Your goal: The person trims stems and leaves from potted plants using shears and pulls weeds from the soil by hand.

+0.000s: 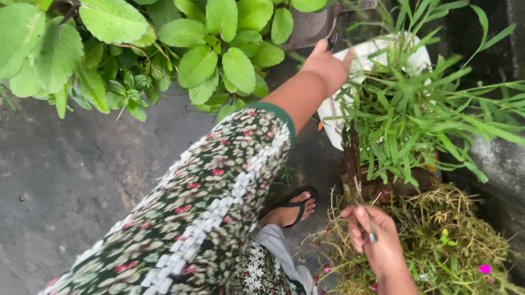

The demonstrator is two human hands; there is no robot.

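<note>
Grass blades [413, 113] are hiding most of the white pot [361, 59] and the brown pot [381, 190] below. Left hand [327, 65] is reaching far, fingers gripping the white pot's rim. Right hand [377, 238], nearer, is clenching one thin tool [362, 203], its tip lost among stems.

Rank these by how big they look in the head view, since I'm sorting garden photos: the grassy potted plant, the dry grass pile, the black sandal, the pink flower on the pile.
1. grassy potted plant
2. dry grass pile, nearly alike, so unsure
3. black sandal
4. pink flower
</note>
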